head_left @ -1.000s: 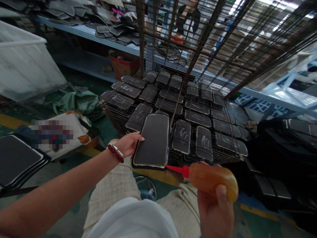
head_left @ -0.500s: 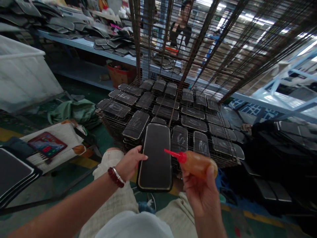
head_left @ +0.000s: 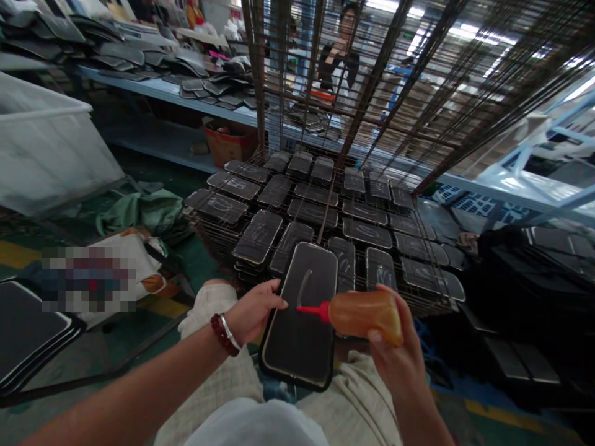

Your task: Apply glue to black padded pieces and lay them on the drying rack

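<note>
A black rounded panel (head_left: 302, 347) with a pale edge line is held over my lap, tilted, by my left hand (head_left: 258, 310), its thumb on top at the left edge. My right hand (head_left: 400, 347) is wrapped round an amber squeeze bottle (head_left: 357, 314) lying nearly level. The bottle's red nozzle points left, its tip at the middle of the panel. A short curved streak of glue-like liquid (head_left: 304, 286) shows above the tip.
Ahead stands a wire rack (head_left: 325, 204) with many black panels on its shelf. At the left are a stack of panels (head_left: 28, 328), a white bin (head_left: 46, 142) and a green cloth (head_left: 139, 210). Behind the wires stands a person (head_left: 339, 62).
The nozzle tip has come down and left onto the panel, and a pale streak now shows there. The panel has shifted slightly right and down and is more tilted.
</note>
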`<state>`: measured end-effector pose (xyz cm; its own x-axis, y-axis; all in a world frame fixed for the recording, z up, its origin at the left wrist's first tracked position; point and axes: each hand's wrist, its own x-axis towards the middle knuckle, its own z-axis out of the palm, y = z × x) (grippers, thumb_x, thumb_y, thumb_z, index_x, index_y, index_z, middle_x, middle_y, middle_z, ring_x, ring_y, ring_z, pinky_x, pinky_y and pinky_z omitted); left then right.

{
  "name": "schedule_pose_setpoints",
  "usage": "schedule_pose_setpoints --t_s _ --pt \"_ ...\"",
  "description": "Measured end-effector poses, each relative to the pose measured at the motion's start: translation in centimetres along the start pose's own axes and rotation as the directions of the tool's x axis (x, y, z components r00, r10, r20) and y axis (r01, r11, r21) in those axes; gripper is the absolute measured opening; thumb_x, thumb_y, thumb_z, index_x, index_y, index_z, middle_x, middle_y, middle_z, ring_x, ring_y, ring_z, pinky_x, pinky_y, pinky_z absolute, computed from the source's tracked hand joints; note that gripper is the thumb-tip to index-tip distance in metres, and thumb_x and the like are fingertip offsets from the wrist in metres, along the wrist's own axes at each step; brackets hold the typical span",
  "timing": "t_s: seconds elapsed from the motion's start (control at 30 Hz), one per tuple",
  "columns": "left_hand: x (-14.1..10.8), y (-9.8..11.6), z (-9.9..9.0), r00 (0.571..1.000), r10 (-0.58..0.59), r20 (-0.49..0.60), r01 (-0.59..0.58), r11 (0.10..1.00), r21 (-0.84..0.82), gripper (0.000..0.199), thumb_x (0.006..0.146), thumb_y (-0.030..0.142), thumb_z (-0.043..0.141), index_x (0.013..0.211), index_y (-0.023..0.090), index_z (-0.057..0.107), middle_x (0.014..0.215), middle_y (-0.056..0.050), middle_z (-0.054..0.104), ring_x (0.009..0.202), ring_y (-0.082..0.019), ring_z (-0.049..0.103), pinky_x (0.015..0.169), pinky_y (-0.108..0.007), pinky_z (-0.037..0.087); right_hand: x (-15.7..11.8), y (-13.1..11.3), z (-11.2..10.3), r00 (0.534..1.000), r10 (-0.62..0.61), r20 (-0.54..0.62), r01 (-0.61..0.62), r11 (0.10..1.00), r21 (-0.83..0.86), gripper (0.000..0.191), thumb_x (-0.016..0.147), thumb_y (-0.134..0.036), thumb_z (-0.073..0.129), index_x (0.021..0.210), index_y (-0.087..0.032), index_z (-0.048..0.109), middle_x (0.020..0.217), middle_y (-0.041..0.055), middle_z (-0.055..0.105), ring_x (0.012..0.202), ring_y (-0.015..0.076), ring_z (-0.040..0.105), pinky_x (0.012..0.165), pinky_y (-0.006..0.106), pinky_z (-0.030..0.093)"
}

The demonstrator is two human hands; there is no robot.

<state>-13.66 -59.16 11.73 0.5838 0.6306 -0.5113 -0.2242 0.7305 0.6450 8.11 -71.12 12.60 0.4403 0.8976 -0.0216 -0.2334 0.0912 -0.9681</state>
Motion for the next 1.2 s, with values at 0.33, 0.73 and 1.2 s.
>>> schedule_pose_setpoints --t_s 0.33,0.73,1.2 --pt "-0.2 0.7 -0.2 0.999 -0.029 0.039 0.030 0.999 -0.016 0.036 0.060 0.001 0.062 0.094 0.012 0.067 0.084 -0.010 0.074 0.075 -0.024 0.071 0.069 -0.033 0.056 0.2 -1.9 -0.5 0.964 -0.262 -0.051 0.251 0.954 -0.162 0.069 0.068 -0.028 0.082 0.126 -0.024 0.047 0.127 0.0169 0.058 0.117 0.0349 0.055 0.096 0.052 0.045" --pt "-0.4 1.2 -0.8 0.998 -0.020 0.059 0.021 1.000 -0.015 0.043 0.058 0.001 0.064 0.099 0.012 0.066 0.087 -0.011 0.074 0.081 -0.026 0.071 0.069 -0.033 0.055 1.0 -1.8 -2.3 0.979 -0.151 -0.134 0.147 0.988 -0.039 0.069 0.064 -0.026 0.085 0.126 -0.025 0.053 0.114 0.0123 0.064 0.090 0.0265 0.066 0.068 0.034 0.058" --pt "4.0 0.2 -5.5 0.987 0.114 -0.110 -0.126 0.987 -0.102 0.035 0.061 0.002 0.059 0.093 0.016 0.061 0.082 -0.007 0.073 0.075 -0.023 0.071 0.067 -0.032 0.054 3.6 3.8 -6.7 0.907 0.403 -0.123 -0.253 0.753 0.607 0.048 0.074 -0.059 0.072 0.109 -0.026 0.067 0.123 0.0124 0.062 0.106 0.0359 0.062 0.052 0.033 0.055"
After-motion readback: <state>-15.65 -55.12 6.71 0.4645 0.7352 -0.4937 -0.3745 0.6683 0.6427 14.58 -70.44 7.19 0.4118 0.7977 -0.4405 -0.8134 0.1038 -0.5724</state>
